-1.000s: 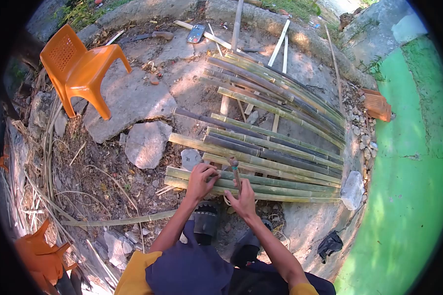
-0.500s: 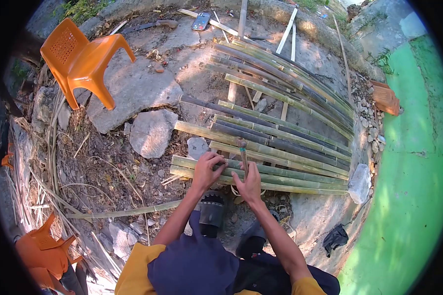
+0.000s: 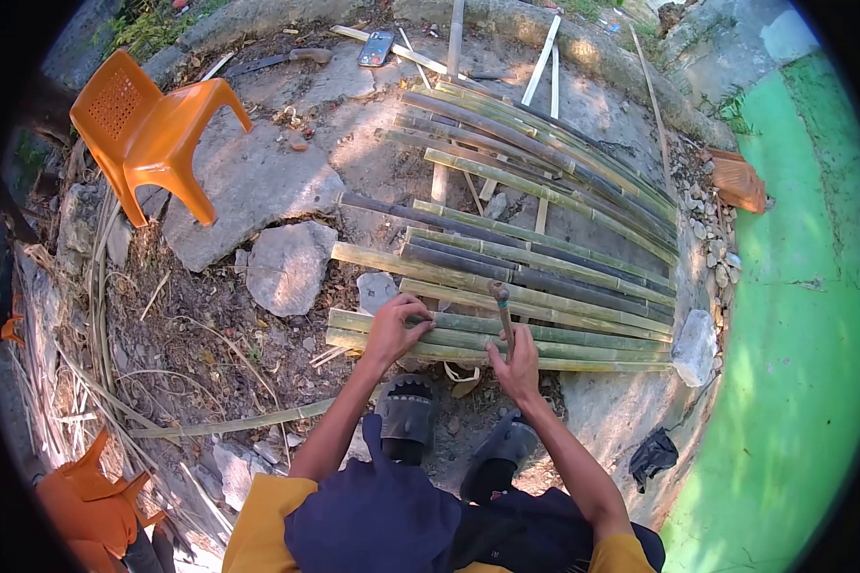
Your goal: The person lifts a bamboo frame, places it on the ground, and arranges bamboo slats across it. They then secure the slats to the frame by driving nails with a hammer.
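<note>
My right hand [image 3: 517, 367] is wrapped around the handle of a hammer [image 3: 503, 304], whose head points up and away from me. My left hand [image 3: 392, 330] rests on the nearest green bamboo slats [image 3: 573, 350], thumb and fingertips pinched together against them. Whatever is in that pinch is too small to make out. More split bamboo slats [image 3: 545, 256] fan out beyond, lying across a bamboo crosspiece [image 3: 440, 181] and thin pale strips.
An orange plastic chair [image 3: 153, 124] stands at the far left. Near the top lie a phone [image 3: 376, 49] and a machete [image 3: 272, 61]. A pale stone [image 3: 695, 348] sits at the slats' right ends, beside green ground [image 3: 784, 382]. Another person in orange [image 3: 86, 506] is at lower left.
My right hand has shifted right with the hammer, away from my left hand. My left hand stays pinched at the slats. The whole view has shifted slightly.
</note>
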